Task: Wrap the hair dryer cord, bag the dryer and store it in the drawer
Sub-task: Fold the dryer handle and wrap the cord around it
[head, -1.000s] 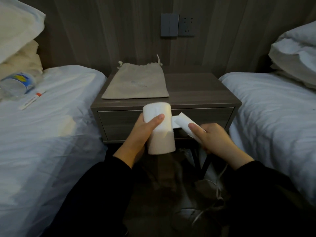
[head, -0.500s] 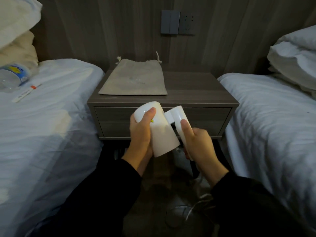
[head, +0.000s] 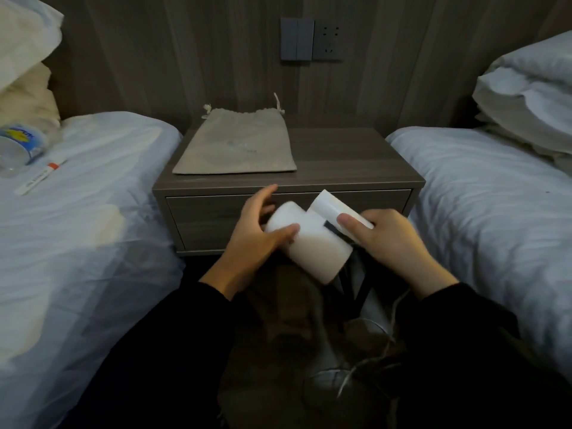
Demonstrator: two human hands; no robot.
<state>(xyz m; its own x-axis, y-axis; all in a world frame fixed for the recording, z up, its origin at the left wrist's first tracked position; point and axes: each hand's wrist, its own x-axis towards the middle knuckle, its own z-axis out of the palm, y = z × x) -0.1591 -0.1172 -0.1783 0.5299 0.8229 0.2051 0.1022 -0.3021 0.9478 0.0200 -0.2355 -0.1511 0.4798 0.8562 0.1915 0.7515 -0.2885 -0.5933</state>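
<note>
I hold a white hair dryer (head: 312,246) in front of the nightstand's closed drawer (head: 216,212). My left hand (head: 257,236) rests against the dryer's barrel, thumb on it and fingers spread loosely. My right hand (head: 383,239) grips the folding handle (head: 334,209), thumb pressed on top. The white cord (head: 380,351) hangs from below my right hand down to the dark floor. A beige drawstring bag (head: 238,144) lies flat on the nightstand top (head: 349,156).
White-sheeted beds flank the nightstand, the left bed (head: 86,218) and the right bed (head: 495,205). A water bottle (head: 18,144) and a small tube (head: 40,178) lie on the left bed. A wall switch and socket (head: 312,38) sit above. Pillows are at both upper corners.
The dryer has tilted, its barrel now pointing down to the right. My left hand's fingers have loosened and spread. My right hand has shifted along the handle, which has swung up.
</note>
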